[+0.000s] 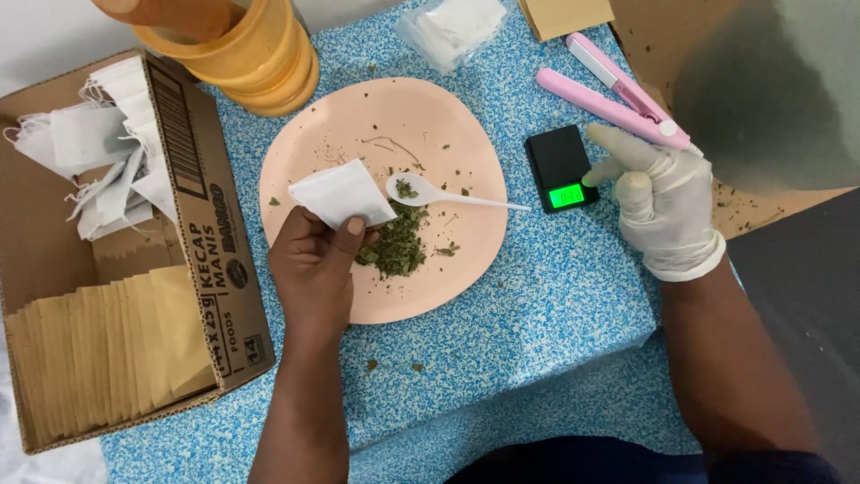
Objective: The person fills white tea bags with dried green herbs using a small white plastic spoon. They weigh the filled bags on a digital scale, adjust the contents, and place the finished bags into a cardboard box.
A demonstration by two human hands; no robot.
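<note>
Left hand [313, 260] pinching a small white bag [340, 194], not yet filled, just above the pile of dried leaves [394, 246] on the pink plate [448, 125]; gloved right hand [663, 211] loose-fingered, empty, touching the pocket scale [560, 166]; spoon [439, 194] lying between.

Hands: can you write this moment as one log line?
left hand: holds white sachet | right hand: gloved, touching pocket scale | plate: herbs, spoon
</note>
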